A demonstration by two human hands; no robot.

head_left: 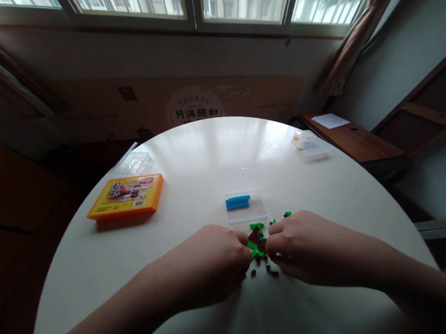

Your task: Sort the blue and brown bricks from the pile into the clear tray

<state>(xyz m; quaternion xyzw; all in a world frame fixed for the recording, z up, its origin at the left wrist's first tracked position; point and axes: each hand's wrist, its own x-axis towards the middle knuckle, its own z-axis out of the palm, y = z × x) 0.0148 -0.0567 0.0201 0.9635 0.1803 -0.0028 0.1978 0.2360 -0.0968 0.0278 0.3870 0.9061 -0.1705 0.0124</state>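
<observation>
Right hand [301,245] | at small bricks [256,235] | bright green, dark brown

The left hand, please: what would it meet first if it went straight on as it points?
The left hand would likely meet the green and brown toy bricks first, though depth is unclear.

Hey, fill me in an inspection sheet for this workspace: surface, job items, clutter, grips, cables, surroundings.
Surface: white table, curved edge, glossy with reflections.
Job's things: green and brown pieces, loose between the hands; blue pieces in a clear tray.
Clutter: orange-yellow box at left, clear container behind it; clear cases at far right.
Grips: left grip and right grip at the pieces; fingertips partly hidden.
Cables: nothing seen.
Surroundings: windows, curtains, wooden desk with paper.
</observation>
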